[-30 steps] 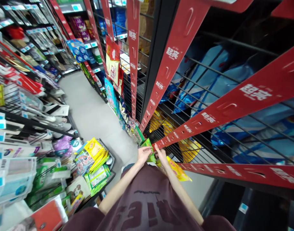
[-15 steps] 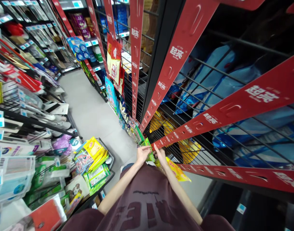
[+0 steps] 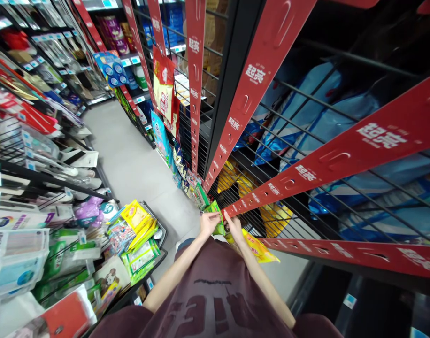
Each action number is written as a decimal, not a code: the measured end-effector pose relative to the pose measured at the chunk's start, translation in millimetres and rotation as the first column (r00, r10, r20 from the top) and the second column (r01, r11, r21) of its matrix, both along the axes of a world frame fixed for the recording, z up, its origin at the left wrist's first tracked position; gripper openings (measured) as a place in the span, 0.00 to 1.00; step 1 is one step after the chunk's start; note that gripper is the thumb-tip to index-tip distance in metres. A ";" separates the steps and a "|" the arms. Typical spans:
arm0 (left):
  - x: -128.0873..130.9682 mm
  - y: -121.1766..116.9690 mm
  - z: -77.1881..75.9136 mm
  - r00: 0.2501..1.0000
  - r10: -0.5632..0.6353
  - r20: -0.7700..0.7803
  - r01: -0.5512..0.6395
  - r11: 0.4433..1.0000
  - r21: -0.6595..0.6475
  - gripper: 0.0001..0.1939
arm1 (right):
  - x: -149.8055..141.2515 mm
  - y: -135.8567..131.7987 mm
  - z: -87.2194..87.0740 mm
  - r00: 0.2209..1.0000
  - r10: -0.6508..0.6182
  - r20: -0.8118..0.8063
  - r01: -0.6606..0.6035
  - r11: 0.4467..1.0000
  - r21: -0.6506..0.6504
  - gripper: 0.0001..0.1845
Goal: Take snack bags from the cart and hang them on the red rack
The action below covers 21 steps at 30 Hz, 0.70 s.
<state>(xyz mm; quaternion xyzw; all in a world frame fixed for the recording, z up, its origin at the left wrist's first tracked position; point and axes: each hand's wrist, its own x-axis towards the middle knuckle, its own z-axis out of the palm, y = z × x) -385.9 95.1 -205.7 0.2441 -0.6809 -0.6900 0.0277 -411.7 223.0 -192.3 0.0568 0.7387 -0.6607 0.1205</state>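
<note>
Low in front of my body, my left hand [image 3: 208, 223] pinches at a small green packet [image 3: 219, 228]; its fingertips lie across the packet, by the end of a red hanging strip [image 3: 252, 201]. My right hand [image 3: 235, 227] has thumb and fingers closed on that strip's lower edge. The strip is printed with white characters and has a row of punched hook slots. Beside and partly behind my right wrist hangs a yellow packet [image 3: 260, 248]. Exactly how the green packet meets the strip is hidden by my fingers.
Other red strips run down the black wire rack [image 3: 306, 202], with blue bags [image 3: 306, 101] behind it. At left, a black basket [image 3: 163, 253] holds yellow and green packets [image 3: 139, 220] beside crowded shelves. A grey floor aisle [image 3: 130, 145] runs between. Red-and-cream bags [image 3: 164, 87] hang farther along.
Both hands keep nearly the same place and grip at the red strip and green packet. The view has shifted slightly.
</note>
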 end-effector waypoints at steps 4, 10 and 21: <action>-0.3 -0.1 -3.1 1.000 -0.012 0.002 0.012 1.000 -0.025 0.15 | 0.2 1.2 -1.6 1.000 0.008 0.000 -0.008 1.000 0.015 0.32; 1.5 -0.4 -13.6 1.000 -0.005 0.021 0.005 1.000 0.015 0.13 | 1.7 2.1 -6.3 0.999 0.051 0.000 -0.051 0.998 0.036 0.31; 10.0 9.9 -30.5 0.997 0.025 0.073 -0.049 0.937 0.347 0.18 | 16.9 8.6 6.2 0.987 0.158 0.022 -0.159 0.980 0.121 0.28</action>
